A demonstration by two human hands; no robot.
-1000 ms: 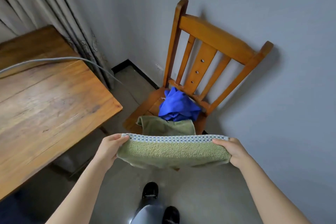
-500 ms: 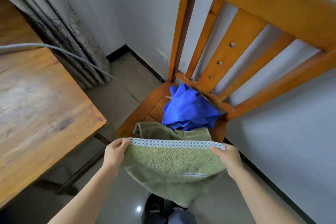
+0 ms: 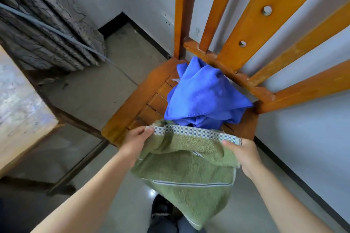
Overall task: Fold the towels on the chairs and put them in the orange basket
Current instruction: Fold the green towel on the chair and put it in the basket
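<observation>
A worn wooden table (image 3: 22,104) stands at the left, with a grey patterned curtain (image 3: 47,34) behind it. The left hand (image 3: 135,143) pinches the left end of the checkered border of a green terry towel (image 3: 189,172), which is held at the front edge of the orange-brown slatted wooden chair (image 3: 128,111) seat and hangs below. A crumpled blue microfibre towel (image 3: 204,96) lies at the seat's back edge. The right hand (image 3: 244,153) pinches the border's right end.
</observation>
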